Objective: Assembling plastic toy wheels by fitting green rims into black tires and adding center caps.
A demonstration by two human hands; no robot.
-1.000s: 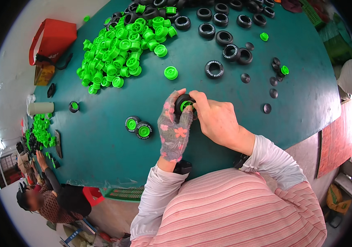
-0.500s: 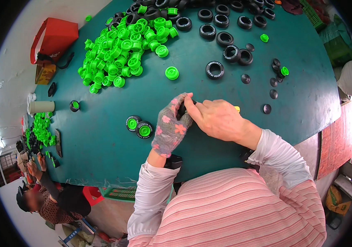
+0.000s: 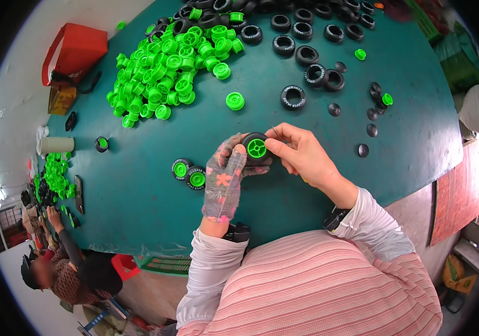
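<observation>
My left hand [image 3: 223,182], in a grey fingerless-looking glove with pink flowers, grips a toy wheel [image 3: 257,148] by its rim. The wheel is a black tire around a green spoked hub, with the spokes facing up. My bare right hand [image 3: 306,155] is closed at the wheel's right edge, its thumb close to the tire. Between its fingers is a thin metal tool [image 3: 276,133]; a speck of yellow shows below the palm, and most of the tool is hidden. Two assembled wheels [image 3: 181,168] lie left of my gloved hand. A single green hub [image 3: 235,101] lies ahead.
A heap of green hubs [image 3: 161,67] covers the far left of the green table [image 3: 138,207]. Black tires [image 3: 293,97] spread along the far side. Small black discs [image 3: 363,150] lie right. A co-worker [image 3: 60,269] sits at the left by a beige cup [image 3: 54,145].
Both hands have come slightly nearer to me and opened up the view of the wheel, whose green spokes now face up. My right hand has moved off its top to the right edge.
</observation>
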